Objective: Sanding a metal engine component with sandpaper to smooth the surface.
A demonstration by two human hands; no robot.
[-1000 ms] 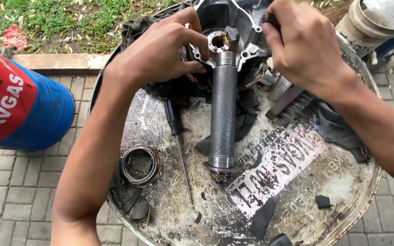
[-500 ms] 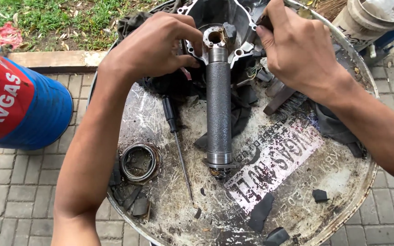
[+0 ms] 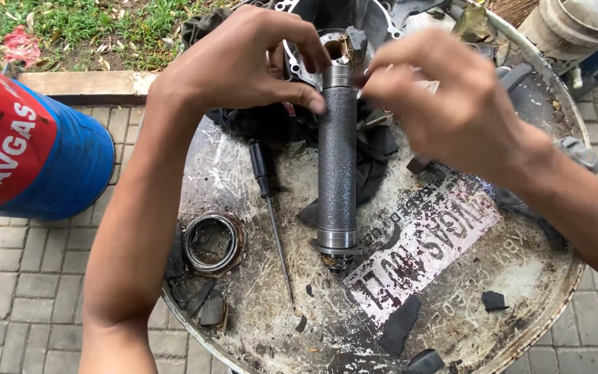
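Grey textured tube (image 3: 336,173) lies mid drum top (image 3: 451,305), far end against engine casing (image 3: 313,48). Left hand (image 3: 243,62) fingers pinch tube's far end. Right hand (image 3: 451,104) blurred, grip unclear. Screwdriver (image 3: 271,208) left of tube, metal ring (image 3: 210,241) farther left; blue-red drum (image 3: 29,152) far left.

Worn metal and grime on a drum-top tabletop

The grey metal tube (image 3: 337,173) has a rough, grainy matt skin, with a smoother bare band at its top end and a flange at its foot. The round tabletop (image 3: 451,305) is scratched, dull sheet metal with flaking paint and oily dirt. The screwdriver (image 3: 271,208) has a thin steel shaft and a dark handle, probably plastic. The ring (image 3: 210,242) looks like tarnished metal. The barrel (image 3: 29,145) carries glossy blue and red paint.
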